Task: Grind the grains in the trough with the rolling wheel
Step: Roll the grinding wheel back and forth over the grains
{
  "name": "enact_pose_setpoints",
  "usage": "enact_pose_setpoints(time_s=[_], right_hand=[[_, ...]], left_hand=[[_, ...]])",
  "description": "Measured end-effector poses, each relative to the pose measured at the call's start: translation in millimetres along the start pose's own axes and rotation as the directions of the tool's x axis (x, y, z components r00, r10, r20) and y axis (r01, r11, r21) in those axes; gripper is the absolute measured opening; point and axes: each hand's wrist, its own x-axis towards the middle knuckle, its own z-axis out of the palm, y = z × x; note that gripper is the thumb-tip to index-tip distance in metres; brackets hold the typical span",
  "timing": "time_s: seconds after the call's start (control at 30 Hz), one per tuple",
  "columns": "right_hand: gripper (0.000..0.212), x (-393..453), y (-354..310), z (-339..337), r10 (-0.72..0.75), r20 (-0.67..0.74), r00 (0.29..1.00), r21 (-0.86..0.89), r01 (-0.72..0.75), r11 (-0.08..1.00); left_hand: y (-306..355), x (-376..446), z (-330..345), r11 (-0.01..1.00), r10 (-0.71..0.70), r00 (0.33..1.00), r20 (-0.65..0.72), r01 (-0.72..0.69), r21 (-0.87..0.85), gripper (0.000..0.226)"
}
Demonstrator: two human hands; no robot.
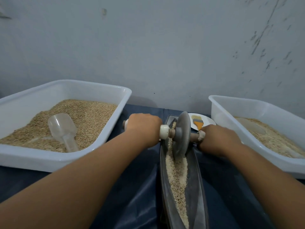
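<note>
Grains [177, 177] lie along the floor of the dark boat-shaped trough [197, 187], which runs from bottom centre of the frame up toward the middle. They look pale and partly broken, banked against the left wall.

Rolling wheel [182, 134]: grey disc, standing on edge in the upper part of the trough, rim down in the grain. Axle [171, 132] passes through it crosswise.

Left hand [142, 128] wrapped closed around the left end of the axle, just outside a white collar [164, 131]. Right hand [217, 140] closed likewise on the right end. Both forearms extended.

Surroundings: white tub [113, 129] at left, holding whole grain and a clear plastic scoop [63, 129]. Second white tub [231, 109] at right, holding paler material. Small white plate [209, 121] with an orange-handled brush [198, 123] behind the wheel.

Step in hand, by judgement: mid-grind, wheel near the far end of its stroke. Grain at the near end appears coarse, so the work is not finished.

Next move calls for an even pull toward the bottom of the frame, equal downward pressure on both ends, disc kept upright so it does not ride up a wall.
</note>
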Motion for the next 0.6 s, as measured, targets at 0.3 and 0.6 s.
enact_pose_setpoints(time_s=[0.3, 0.6], right_hand=[[0.013, -11.1, 7.1, 7.6, 0.011, 0.151, 0.989, 0.075, -0.022, 0.997], [0.019, -11.7, -3.0, 3.4, -0.019, -0.051, 0.998, -0.032, 0.018, 0.999]], left_hand=[[-0.6, -4.3, 5.1, 0.998, 0.051, 0.999, -0.016, -0.050, 0.038, 0.024], [-1.4, -3.3, -1.1, 0.999, 0.024, 0.999, 0.032, -0.023, -0.023, 0.024]])
